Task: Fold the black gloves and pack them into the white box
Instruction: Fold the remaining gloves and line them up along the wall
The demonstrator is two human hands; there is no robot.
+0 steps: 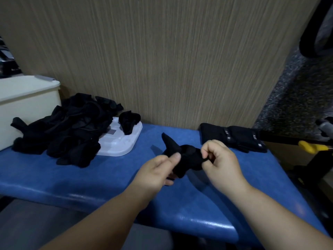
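Black knitted glove point(187, 159) held over the blue padded bench top point(90, 177), bunched between both hands: the left hand point(158, 172) pinches one end under its thumb, the right hand point(219, 159) curls its fingers in and nips the other edge between thumb and forefinger. Over on the left, a loose heap of black gloves point(68, 130) spills onto a white plastic lid point(122, 143), one rolled glove point(128, 121) sitting on that lid. Behind the heap stands the white plastic box point(27, 105); flat folded black gloves point(234, 138) lie far right

Head-worn wide view looks forward and down, close over the blue bench point(54, 174).
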